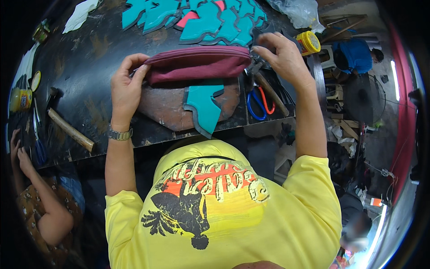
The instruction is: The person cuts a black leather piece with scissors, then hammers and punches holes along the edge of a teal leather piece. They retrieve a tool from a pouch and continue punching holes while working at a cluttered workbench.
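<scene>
A maroon fabric pouch with a zipper along its top edge is held sideways above a worn brown slab. My left hand pinches the pouch's left end between thumb and fingers. Just off the right end is my right hand, its thumb and fingers apart and curved, with nothing seen in them. A teal cut piece with dark edging lies on the slab, partly under the pouch.
Several teal pieces are piled at the back. Scissors and a wooden tool handle lie right; a hammer lies left. A yellow tub stands back right. Another person's arm is at lower left.
</scene>
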### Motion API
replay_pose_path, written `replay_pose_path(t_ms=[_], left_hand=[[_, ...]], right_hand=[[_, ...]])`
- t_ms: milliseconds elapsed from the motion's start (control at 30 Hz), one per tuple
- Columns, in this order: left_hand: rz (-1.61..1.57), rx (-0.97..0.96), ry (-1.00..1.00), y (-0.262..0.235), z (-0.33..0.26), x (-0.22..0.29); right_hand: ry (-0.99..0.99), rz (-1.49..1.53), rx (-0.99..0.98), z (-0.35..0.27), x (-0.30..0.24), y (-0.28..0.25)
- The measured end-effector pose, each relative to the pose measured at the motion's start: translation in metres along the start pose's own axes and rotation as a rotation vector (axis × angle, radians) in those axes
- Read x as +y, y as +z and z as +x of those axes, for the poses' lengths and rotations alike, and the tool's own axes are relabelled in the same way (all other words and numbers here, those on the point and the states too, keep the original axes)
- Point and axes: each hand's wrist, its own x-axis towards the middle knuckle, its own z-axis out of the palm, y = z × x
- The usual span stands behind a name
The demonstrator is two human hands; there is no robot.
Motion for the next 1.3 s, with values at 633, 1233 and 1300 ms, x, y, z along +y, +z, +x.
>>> replay_pose_path(t_ms=[633,1233,1300], left_hand=[[0.850,-0.307,0.402,0.063,-0.069,0.043],[0.787,-0.257,0.135,0.076,-0.048,0.054],[0.741,-0.279,0.122,0.076,-0.044,0.057]], right_hand=[[0.000,0.360,0.716,-0.065,0.032,-0.077],[0.868,-0.264,0.446,-0.125,0.329,-0.007],[0.806,-0.224,0.543,-0.119,0.320,-0.008]])
